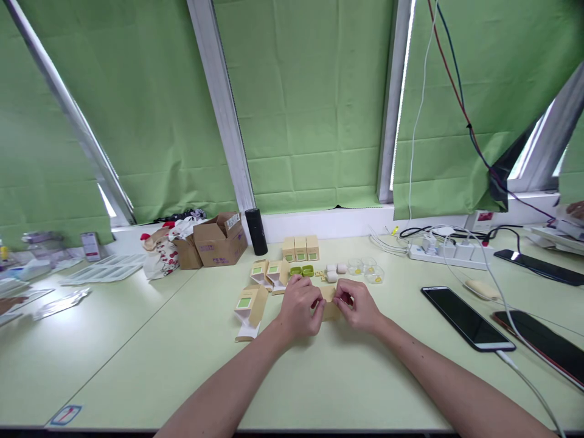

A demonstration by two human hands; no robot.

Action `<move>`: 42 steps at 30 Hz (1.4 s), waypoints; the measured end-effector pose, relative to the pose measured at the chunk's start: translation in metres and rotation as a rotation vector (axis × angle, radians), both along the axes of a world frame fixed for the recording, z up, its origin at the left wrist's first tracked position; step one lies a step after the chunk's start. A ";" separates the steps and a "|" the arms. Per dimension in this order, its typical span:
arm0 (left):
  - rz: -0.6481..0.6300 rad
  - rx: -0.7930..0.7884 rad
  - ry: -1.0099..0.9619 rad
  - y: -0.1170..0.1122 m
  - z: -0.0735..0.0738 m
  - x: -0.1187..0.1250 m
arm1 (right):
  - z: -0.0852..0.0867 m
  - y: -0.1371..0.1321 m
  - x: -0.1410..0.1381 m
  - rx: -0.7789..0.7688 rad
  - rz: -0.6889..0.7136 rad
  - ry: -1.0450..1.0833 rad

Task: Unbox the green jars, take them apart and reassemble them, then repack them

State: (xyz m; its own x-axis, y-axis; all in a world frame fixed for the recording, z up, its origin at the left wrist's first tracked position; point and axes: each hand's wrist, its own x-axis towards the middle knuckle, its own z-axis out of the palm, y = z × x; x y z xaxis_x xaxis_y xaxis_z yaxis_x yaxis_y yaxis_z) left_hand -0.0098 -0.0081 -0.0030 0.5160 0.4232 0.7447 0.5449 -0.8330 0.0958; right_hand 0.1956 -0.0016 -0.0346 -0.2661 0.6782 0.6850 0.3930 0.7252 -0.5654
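Between my two hands is a small kraft cardboard box [331, 311], its flap at the top pinched from both sides. My left hand [300, 306] has its fingers curled on the box's left edge. The fingertips of my right hand [357, 305] close on the right edge. To the left lie open kraft boxes [250, 307] with green label squares and white insides. Just beyond my hands are green square containers [308, 271], white cylindrical pieces [332, 276] and clear round cases [374, 274]. Three closed kraft boxes [300, 249] stand in a row behind them.
On the right lie a phone [468, 317] with a cable, another dark phone [542, 340] and a power strip [449, 254]. A black cylinder [256, 232] and a brown carton [220, 240] stand by the wall. Another person's hand [11, 304] shows at the far left.
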 end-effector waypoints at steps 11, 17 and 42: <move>0.267 -0.273 -0.083 0.004 0.000 0.003 | 0.020 0.008 0.018 -0.294 0.165 0.034; 0.350 -0.479 -0.079 0.012 -0.001 0.002 | 0.014 0.012 0.020 -0.406 0.240 -0.033; 0.323 -0.578 -0.138 0.022 -0.009 0.000 | 0.009 0.017 0.021 -0.399 0.148 -0.001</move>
